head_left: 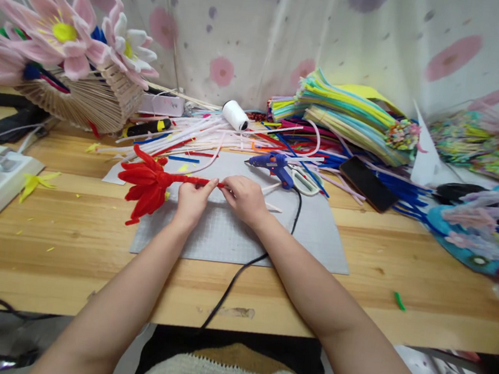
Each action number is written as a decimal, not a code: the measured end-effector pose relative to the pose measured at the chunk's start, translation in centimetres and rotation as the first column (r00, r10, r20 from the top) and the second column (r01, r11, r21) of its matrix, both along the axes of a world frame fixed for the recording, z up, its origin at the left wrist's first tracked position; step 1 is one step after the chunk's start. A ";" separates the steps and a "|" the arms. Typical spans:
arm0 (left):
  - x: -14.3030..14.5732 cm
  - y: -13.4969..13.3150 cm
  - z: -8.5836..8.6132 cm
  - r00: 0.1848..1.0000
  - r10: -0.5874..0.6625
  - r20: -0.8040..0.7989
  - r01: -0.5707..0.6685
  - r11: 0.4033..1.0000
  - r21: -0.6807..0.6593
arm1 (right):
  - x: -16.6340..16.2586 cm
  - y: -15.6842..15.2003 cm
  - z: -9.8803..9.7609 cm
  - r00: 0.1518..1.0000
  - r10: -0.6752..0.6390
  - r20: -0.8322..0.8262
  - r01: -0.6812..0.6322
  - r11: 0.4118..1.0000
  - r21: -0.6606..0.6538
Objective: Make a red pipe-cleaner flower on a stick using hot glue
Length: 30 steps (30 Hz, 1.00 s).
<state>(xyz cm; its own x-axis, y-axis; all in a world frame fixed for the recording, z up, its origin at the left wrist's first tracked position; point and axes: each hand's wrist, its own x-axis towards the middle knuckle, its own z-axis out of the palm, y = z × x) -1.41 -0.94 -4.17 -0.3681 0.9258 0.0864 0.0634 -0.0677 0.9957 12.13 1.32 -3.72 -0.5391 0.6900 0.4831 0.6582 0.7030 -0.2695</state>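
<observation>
A red pipe-cleaner flower point(147, 183) lies sideways above the grey cutting mat point(243, 241), its petals pointing left and its red-wrapped stem running right. My left hand point(193, 200) is closed around the stem, thumb along the top. Close beside it, my right hand point(244, 198) pinches the stem's right end, fingertips nearly meeting the left thumb. What exactly lies between the right fingertips is mostly hidden. Just beyond the right hand, a blue glue gun point(274, 167) rests at the mat's back edge, next to scissors with pale handles point(307, 181).
Loose pipe cleaners point(192, 131) pile up behind the mat, with a white thread spool point(235, 115) on top. A black phone point(368, 183) lies to the right. The glue gun's black cord point(238, 277) crosses the mat to the table's front edge. A flower basket point(83, 94) stands back left.
</observation>
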 end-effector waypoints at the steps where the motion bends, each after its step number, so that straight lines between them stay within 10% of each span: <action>1: 0.0 0.0 0.1 1.000 0.005 0.007 -0.005 1.000 -0.006 | 0.0 0.0 -0.1 1.000 -0.008 0.003 0.008 1.000 0.001; 12: -0.4 -0.1 0.6 0.999 -0.045 0.023 0.045 0.999 -0.001 | -0.1 -0.2 0.0 0.999 -0.031 -0.034 0.029 0.997 -0.072; 18: -3.2 0.1 1.7 0.921 -0.383 -0.071 0.369 0.916 -0.158 | 0.0 -0.4 -0.3 0.991 -0.046 -0.129 0.018 0.978 -0.208; 30: -5.0 0.8 0.0 0.925 -0.380 0.027 0.371 0.883 -0.286 | 0.3 -0.4 -0.3 0.893 -0.208 -0.399 0.016 0.901 -0.434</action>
